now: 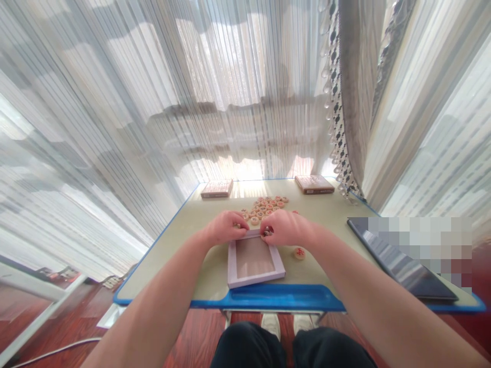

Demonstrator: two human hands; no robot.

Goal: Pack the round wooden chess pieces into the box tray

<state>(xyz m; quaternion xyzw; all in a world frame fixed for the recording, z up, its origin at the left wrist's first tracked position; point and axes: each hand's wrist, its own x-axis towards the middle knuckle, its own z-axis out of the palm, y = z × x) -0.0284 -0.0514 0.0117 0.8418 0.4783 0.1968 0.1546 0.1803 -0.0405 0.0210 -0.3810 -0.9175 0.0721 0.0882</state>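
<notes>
A shallow pale box tray (231,266) with a brown bottom lies on the table in front of me. My left hand (227,226) rests closed at the tray's far left edge, its fingers curled round something small I cannot make out. My right hand (283,228) is closed at the far right edge, pinching a round wooden game piece (267,232). A heap of round wooden pieces (266,205) with red and dark marks lies just beyond both hands. One piece with a red mark (299,252) lies alone to the right of the tray.
The table (184,240) is beige with a blue rim. Two flat boxes (217,188) (314,184) sit at its far edge. A dark tablet (402,263) lies at the right. Sheer curtains hang behind and on both sides. My knees and shoes show below the front edge.
</notes>
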